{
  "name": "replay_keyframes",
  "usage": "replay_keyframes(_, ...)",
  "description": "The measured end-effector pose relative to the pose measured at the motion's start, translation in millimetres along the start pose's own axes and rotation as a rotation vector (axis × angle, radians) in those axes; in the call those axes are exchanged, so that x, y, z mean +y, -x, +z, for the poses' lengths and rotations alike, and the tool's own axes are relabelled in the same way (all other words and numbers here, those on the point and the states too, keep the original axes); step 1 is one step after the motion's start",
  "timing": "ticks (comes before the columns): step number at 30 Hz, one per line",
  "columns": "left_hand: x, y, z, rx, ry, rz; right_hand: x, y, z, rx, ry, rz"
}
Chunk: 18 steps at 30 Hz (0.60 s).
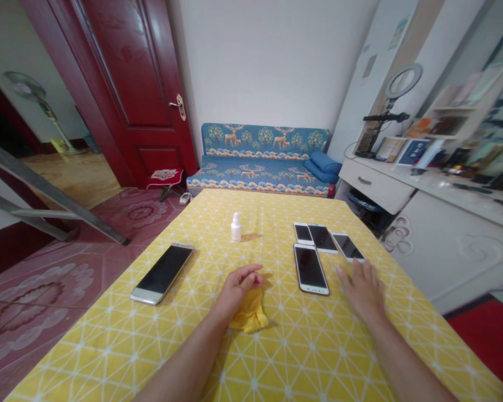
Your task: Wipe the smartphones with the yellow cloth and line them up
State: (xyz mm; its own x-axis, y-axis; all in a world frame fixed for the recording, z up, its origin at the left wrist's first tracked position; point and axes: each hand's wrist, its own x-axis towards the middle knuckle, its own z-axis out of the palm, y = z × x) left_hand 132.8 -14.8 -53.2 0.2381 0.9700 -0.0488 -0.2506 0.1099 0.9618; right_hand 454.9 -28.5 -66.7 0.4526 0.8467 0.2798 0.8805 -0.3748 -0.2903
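My left hand [238, 285] rests on the yellow tablecloth [276, 346], its fingers curled round a crumpled yellow cloth [251, 317]. My right hand [360, 286] lies flat on the table with fingers stretched out, beside a white-framed phone [311, 268] and touching the near end of another phone [348, 246]. Two more phones [322, 238] [303, 232] lie side by side just behind. A larger gold-edged phone [162, 272] lies far to the left. A small white dropper bottle [236, 227] stands upright in the middle.
A blue patterned sofa [264, 159] stands against the far wall beyond the table. A dark red door [138, 84] is open at left. White cabinets and a desk [444, 223] with a ring light [403, 81] line the right side.
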Motion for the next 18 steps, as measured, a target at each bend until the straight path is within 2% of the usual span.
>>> replay_keyframes(2,0,0,0.5,0.004,0.002,-0.004,7,-17,4,-0.123,0.07,0.06)
replay_keyframes(5,1,0,0.8,0.007,0.01,-0.013,6,-36,8,-0.172,0.131,0.035)
replay_keyframes(10,1,-1,0.9,-0.003,-0.004,-0.01,-4,-43,9,-0.178,0.181,-0.061)
replay_keyframes(14,3,0,1.9,0.007,-0.001,-0.008,-1,-44,7,-0.169,0.144,-0.081)
replay_keyframes(18,5,2,3.3,0.015,0.025,-0.009,-6,-35,4,-0.03,0.0,-0.075)
